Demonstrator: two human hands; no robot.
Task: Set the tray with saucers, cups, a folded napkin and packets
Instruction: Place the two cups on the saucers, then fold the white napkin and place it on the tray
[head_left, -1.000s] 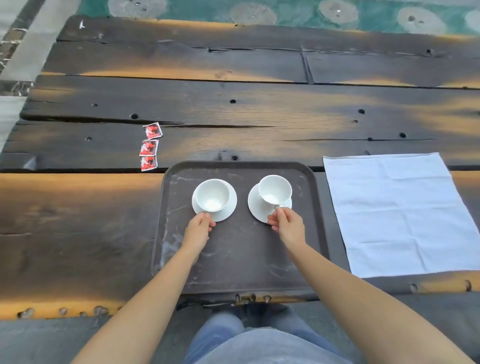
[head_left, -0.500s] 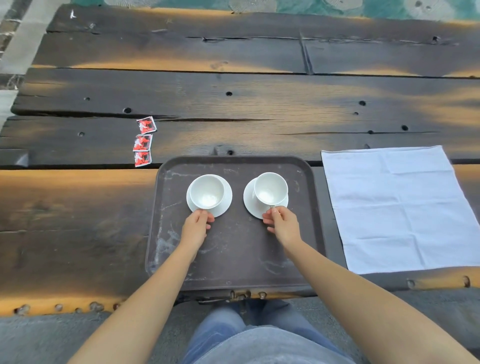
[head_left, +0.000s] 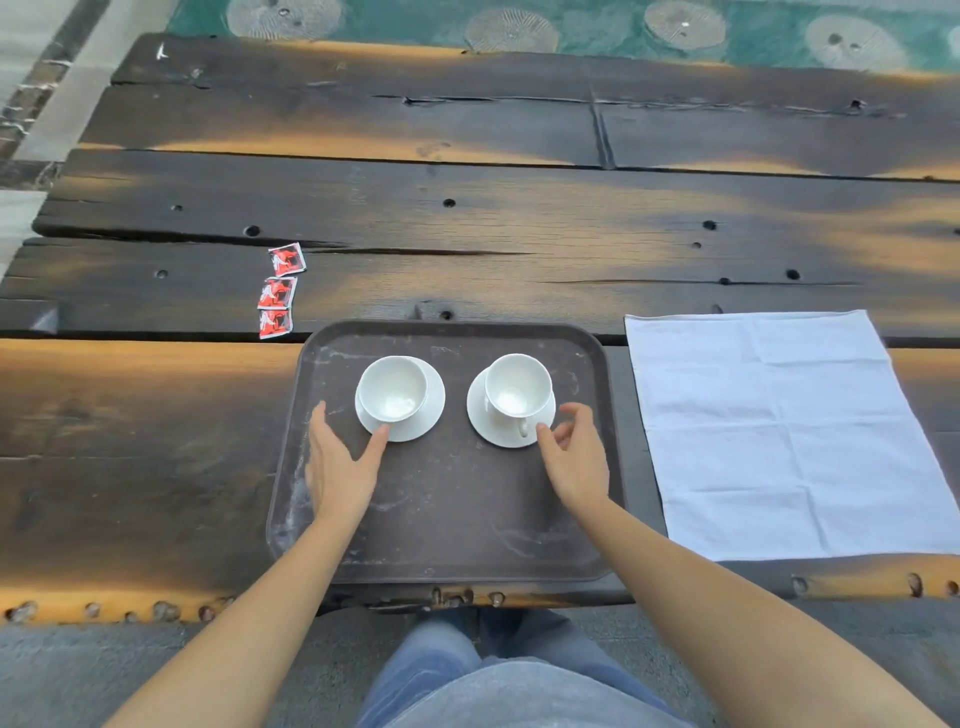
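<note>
Dark plank table | tray at near edge | left hand splayed, empty; right hand loosely curled, grasping nothing | cups on saucers set | napkin unfolded right, packets beyond: risk of clipping right cup handle on reach

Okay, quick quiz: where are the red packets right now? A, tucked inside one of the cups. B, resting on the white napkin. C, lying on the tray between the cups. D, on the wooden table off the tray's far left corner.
D: the three red packets lie in a row on the bare wooden table just beyond the far left corner of the tray, apart from the white napkin.
</note>
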